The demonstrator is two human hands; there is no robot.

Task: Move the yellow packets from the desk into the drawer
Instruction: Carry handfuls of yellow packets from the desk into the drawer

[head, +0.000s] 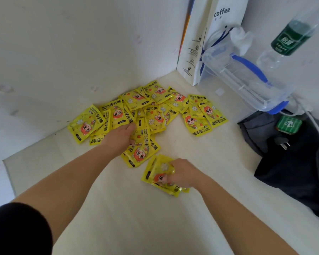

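Pale counter carries a heap of yellow packets in its far corner. Left hand lies on the heap's near edge, grip unclear. Right hand clenched around several packets, apart from heap.

Pale wood-grain desk: heap of yellow packets near back corner, white coffee bag, clear plastic container, black bag.

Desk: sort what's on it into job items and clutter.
Job: packets, a few held in the right hand; left hand on the pile.
Clutter: coffee bag, clear jug, bottle, black bag, plug.
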